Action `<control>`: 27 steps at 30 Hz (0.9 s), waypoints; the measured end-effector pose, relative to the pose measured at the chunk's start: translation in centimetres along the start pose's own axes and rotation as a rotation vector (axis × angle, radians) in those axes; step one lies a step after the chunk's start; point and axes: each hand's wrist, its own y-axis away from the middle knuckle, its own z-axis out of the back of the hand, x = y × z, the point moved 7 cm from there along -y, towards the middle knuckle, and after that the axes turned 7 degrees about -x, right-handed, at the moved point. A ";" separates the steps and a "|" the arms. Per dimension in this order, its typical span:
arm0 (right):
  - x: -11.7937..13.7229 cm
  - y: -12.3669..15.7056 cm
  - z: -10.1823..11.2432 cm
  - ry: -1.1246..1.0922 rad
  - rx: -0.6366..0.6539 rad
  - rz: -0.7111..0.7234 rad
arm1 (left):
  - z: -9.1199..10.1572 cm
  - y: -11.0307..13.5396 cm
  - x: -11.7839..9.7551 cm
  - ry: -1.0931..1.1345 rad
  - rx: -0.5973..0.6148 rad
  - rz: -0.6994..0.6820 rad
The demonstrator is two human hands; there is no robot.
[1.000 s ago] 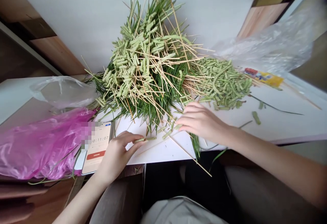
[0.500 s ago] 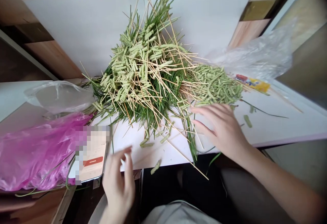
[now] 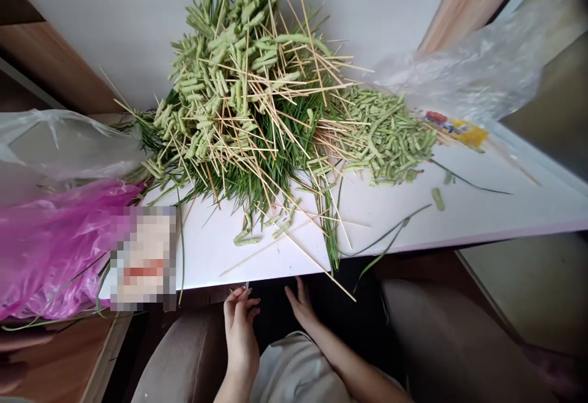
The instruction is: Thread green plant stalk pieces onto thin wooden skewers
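Note:
My left hand [image 3: 242, 329] is just below the table's front edge, its fingers curled together. A small pale bit shows at the fingertips, too small to name. Beside it, over my lap, my right hand [image 3: 303, 308] has thumb and fingers apart, with nothing visible in it; part of it is against dark clothing. Nearest on the table are thin wooden skewers [image 3: 316, 260], a few short pale-green pieces [image 3: 248, 241] and a strand bundle of long green stalks [image 3: 331, 241] hanging toward the edge.
A large heap of green stalks [image 3: 271, 179], skewers and pale-green pieces stands at the back. Right of it lies a pile of cut pieces [image 3: 390, 139] near a clear plastic bag [image 3: 482, 78]. At left are a pink plastic bag [image 3: 59, 244] and a blurred-out phone-like object [image 3: 142, 259].
My right hand has left the table by the stalks and dropped to my lap. The left hand has moved right and down. A green piece at the front edge is gone from view.

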 end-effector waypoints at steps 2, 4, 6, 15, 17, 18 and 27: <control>-1.6 -0.7 -1.2 -0.062 0.045 -0.134 | -0.1 0.0 -0.2 0.012 0.001 0.016; -2.6 -1.2 -1.7 -0.116 0.102 -0.241 | -0.2 0.2 0.1 0.016 0.020 0.041; -2.7 -1.4 -1.2 -0.148 0.172 -0.307 | -0.5 0.5 0.4 0.015 0.041 0.061; 13.5 3.4 10.3 -0.280 0.960 0.035 | -0.9 1.3 1.8 0.004 0.135 0.132; 19.9 1.2 12.1 -0.211 0.887 0.300 | -1.0 1.2 2.4 0.010 0.171 0.130; 22.8 -0.5 12.6 -0.158 0.771 0.441 | -1.1 1.2 2.7 0.014 0.187 0.127; 27.4 -9.8 14.5 0.363 0.033 0.979 | -2.2 4.2 -3.0 -0.028 0.297 -0.189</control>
